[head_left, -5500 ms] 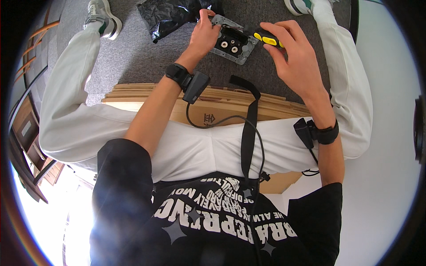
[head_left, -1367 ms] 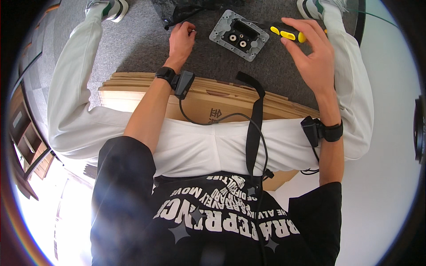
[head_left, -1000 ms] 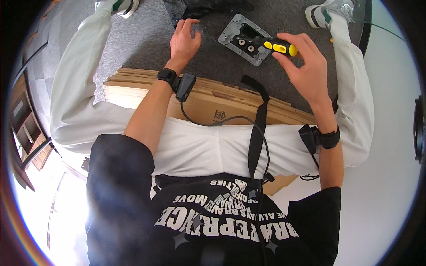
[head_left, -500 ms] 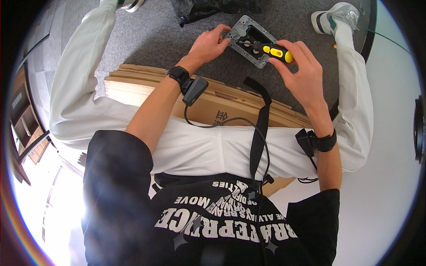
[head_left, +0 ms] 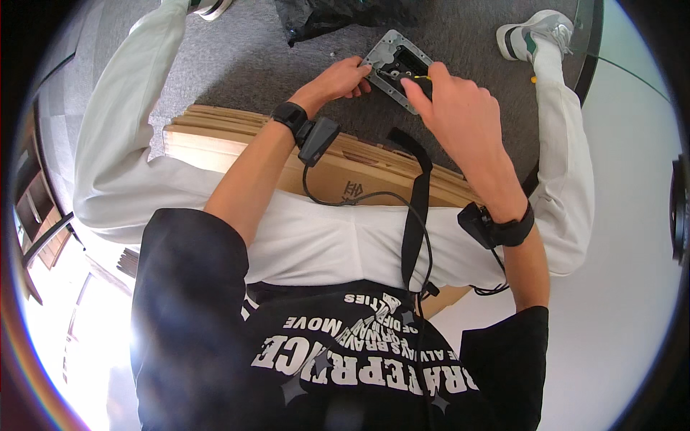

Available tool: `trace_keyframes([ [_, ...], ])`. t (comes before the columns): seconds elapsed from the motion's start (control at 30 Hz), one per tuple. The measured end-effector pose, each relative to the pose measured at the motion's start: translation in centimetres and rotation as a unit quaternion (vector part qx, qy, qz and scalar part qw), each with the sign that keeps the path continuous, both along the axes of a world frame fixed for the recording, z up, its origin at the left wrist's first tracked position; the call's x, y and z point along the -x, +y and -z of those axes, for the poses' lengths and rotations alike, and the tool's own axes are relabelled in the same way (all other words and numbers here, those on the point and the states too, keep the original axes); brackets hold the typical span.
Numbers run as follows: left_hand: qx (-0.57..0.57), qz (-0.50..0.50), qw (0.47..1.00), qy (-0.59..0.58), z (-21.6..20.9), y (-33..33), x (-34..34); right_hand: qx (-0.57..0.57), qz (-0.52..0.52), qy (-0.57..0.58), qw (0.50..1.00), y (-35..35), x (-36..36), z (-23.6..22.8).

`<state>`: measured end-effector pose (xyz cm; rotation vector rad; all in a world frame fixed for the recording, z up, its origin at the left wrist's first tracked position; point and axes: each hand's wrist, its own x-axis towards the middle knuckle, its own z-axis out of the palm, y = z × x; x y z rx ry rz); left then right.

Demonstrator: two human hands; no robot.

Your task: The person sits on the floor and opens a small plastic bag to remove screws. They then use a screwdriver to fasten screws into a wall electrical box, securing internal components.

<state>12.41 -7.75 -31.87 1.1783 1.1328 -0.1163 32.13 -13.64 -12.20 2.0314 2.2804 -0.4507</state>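
A grey metal housing (head_left: 389, 49), rectangular with holes along its rim and a dark recess in the middle, is tilted above the carpet. My left hand (head_left: 338, 80) grips its left edge between thumb and fingers. My right hand (head_left: 461, 118) is closed round a black and yellow screwdriver (head_left: 425, 86), back of the hand upward. Most of the handle is hidden under the fingers. The screwdriver points left into the recess; whether its tip sits in a screw I cannot tell.
A stack of flattened cardboard (head_left: 316, 179) lies between my legs and the housing. Beyond is a crumpled black plastic bag (head_left: 338, 18) on grey carpet (head_left: 237, 68). A black strap (head_left: 417, 230) and a cable (head_left: 374, 194) cross my lap. A white wall (head_left: 636, 187) stands at right.
My right hand has rolled over the screwdriver's handle and shifted left, covering most of it. The housing and my left hand have moved slightly; the left hand still grips the edge.
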Motion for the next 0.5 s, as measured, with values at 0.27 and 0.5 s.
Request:
trace_keyframes([
  [0.27,0.001,0.038,0.999,-0.004,-0.2,0.6,-0.1,0.184,0.083,0.011,0.979,2.6,2.2,-1.9],
  [0.5,0.005,0.038,0.999,-0.002,0.6,0.5,-0.1,0.213,0.038,0.001,0.976,6.1,4.5,-1.4],
])
